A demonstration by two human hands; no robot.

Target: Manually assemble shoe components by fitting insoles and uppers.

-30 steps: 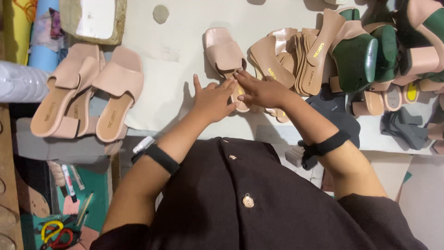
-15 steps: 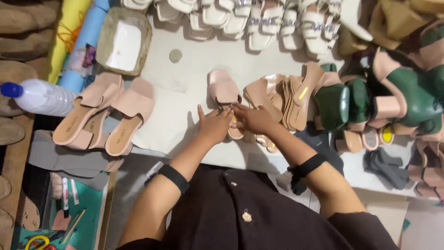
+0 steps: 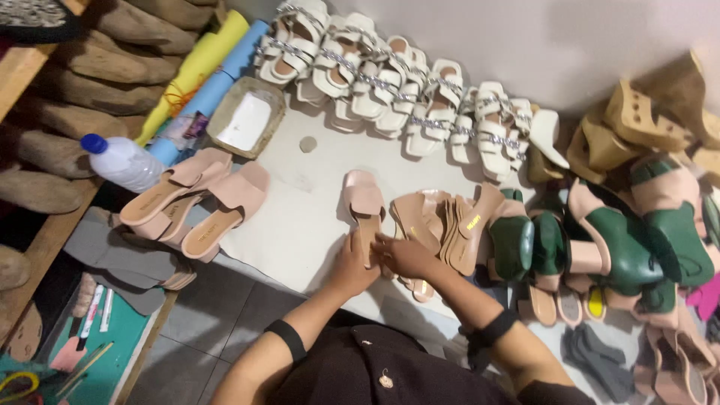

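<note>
A pale pink slide sandal (image 3: 364, 201) lies on the white sheet (image 3: 300, 217) in front of me. Both hands rest at its heel end. My left hand (image 3: 352, 266) presses on the sandal's near edge, and my right hand (image 3: 405, 256) touches it from the right, fingers pinched at the heel. Right of the sandal lies a stack of tan insoles and soles (image 3: 450, 221). Black bands sit on both forearms.
Two pink slides (image 3: 191, 202) lie at the left beside a plastic bottle (image 3: 124, 161) and a shallow tray (image 3: 246, 118). White strappy sandals (image 3: 397, 94) line the back wall. Green-heeled shoes (image 3: 615, 240) crowd the right. Wooden lasts (image 3: 82, 82) fill the left shelf.
The view has tilted up and pulled back, bringing the back row of white sandals and the wall into sight. Both hands stay at the pink sandal's heel.
</note>
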